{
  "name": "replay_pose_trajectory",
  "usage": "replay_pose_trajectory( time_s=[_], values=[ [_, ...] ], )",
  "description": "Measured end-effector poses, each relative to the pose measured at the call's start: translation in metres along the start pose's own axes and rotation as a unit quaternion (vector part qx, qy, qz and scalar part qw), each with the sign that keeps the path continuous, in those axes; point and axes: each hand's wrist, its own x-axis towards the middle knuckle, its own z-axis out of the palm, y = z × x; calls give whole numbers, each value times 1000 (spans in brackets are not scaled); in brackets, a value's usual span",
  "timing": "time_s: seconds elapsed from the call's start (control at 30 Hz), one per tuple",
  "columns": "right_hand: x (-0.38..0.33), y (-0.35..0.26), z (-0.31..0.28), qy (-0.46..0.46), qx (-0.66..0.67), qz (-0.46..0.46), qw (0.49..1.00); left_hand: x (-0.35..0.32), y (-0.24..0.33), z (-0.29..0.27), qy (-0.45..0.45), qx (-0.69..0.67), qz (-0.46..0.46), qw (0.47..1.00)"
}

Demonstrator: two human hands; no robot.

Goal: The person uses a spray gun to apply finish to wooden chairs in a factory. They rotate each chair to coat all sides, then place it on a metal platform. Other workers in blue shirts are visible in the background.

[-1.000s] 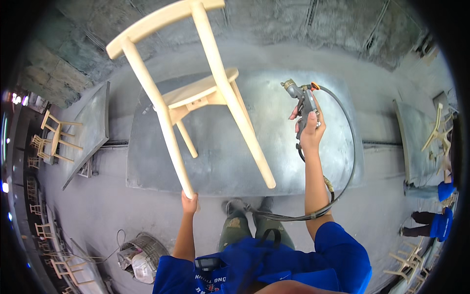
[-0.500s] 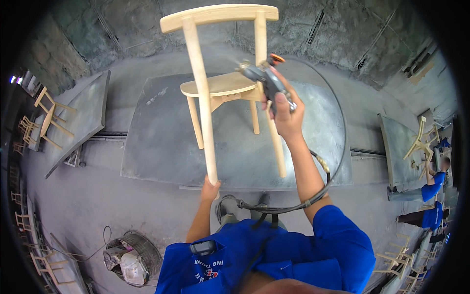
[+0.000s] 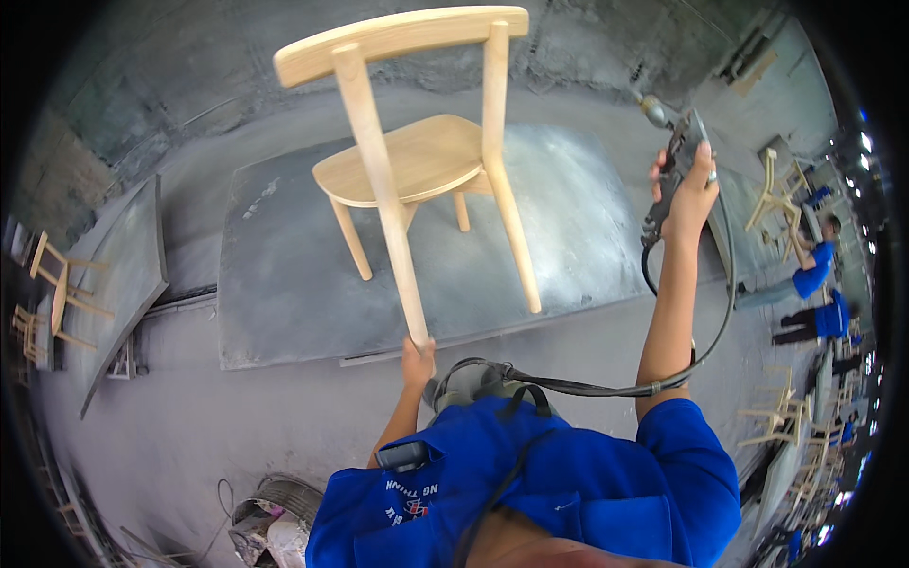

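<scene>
A pale wooden chair (image 3: 407, 161) with a curved back rail stands tilted over a grey flat board (image 3: 284, 293). Low on its near left leg, my left hand (image 3: 418, 363) is closed around the wood. Off to the right of the chair, my right hand (image 3: 692, 197) grips a spray gun (image 3: 678, 156) by its handle, with the nozzle toward the far wall. A black hose (image 3: 606, 388) runs from the gun past my right forearm and across my waist. The gun and the chair are well apart.
At the lower left stands a round basket (image 3: 284, 497) with rubbish in it. More chairs are at the left (image 3: 62, 289) and right (image 3: 778, 194), by tilted grey boards. Two people in blue shirts (image 3: 814, 270) stand at the right. A grey wall (image 3: 218, 85) closes the far side.
My right hand has swung the spray gun away from the chair's back, out to the right. The chair has turned and tipped, showing more seat top. My left hand still holds its leg.
</scene>
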Motion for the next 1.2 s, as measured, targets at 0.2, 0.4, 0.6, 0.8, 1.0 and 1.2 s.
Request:
replay_pose_trajectory(
  time_s=[0.2, 0.4, 0.6, 0.8, 1.0, 1.2],
  values=[
    [-69, 85, -160, 92, -11, 210, 973, 18, 162, 3, 312, 12, 359, 879],
    [-178, 157, -275, 135, 52, 361, 921, 10, 206, 72, 368, -139, 343, 853],
    [-204, 192, -315, 136, 144, 390, 899, -26, 174, 101, 325, -87, 398, 854],
    [-192, 217, -325, 115, 115, 422, 892, -64, 157, 71, 237, -113, 337, 904],
    [-198, 234, -323, 109, 98, 494, 857, -70, 118, 82, 290, 6, 304, 908],
    [-183, 229, -308, 67, 64, 490, 867, -8, 123, 90, 314, -42, 258, 913]
  ],
)
